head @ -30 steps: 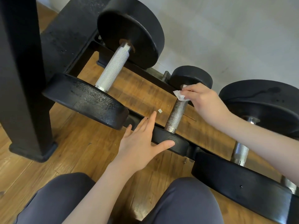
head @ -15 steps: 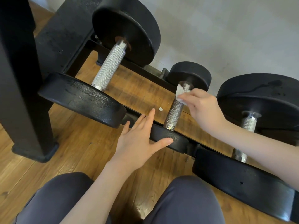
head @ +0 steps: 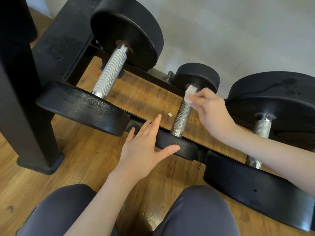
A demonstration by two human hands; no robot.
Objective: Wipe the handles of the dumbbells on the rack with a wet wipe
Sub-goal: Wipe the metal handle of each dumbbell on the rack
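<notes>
Three black dumbbells lie across a low black rack (head: 141,70). The small middle dumbbell has a knurled metal handle (head: 182,118). My right hand (head: 213,111) pinches a crumpled white wet wipe (head: 190,94) against the far end of that handle, close to the rear head. My left hand (head: 146,147) lies flat with fingers spread on the near head (head: 180,147) of the same dumbbell, thumb along its front edge. The big left dumbbell shows a bright knurled handle (head: 110,74). Part of the right dumbbell's handle (head: 262,128) is hidden behind my right forearm.
A thick black post (head: 22,92) stands on the wooden floor (head: 81,159) at the left. A pale wall (head: 238,31) runs behind the rack. A small white scrap (head: 170,114) lies on the floor under the rack. My knees in grey trousers (head: 196,212) fill the bottom.
My right hand has turned and shifted the wipe around the far end of the middle handle, showing more of the wipe. My left hand has stayed on the near head.
</notes>
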